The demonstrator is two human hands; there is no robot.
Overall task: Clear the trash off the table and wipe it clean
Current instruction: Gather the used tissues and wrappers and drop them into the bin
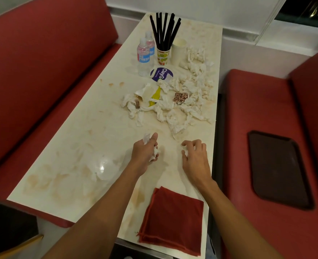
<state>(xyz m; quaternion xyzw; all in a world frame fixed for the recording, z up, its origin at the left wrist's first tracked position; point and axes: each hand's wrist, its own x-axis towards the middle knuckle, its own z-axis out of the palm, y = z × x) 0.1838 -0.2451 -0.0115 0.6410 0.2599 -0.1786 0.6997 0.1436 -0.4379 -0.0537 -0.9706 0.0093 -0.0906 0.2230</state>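
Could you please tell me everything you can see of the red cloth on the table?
The red cloth looks like soft woven fabric, folded into a rough square, layered edges showing along its left side. It lies flat, slightly askew, at the near end of the stained table, by its right edge. Only the table seems to touch it.

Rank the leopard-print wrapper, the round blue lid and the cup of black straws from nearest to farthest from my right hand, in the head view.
1. The leopard-print wrapper: nearest, in the napkin pile just beyond the right hand.
2. The round blue lid: farther up, at the pile's far left edge.
3. The cup of black straws: farthest, beside the water bottles.
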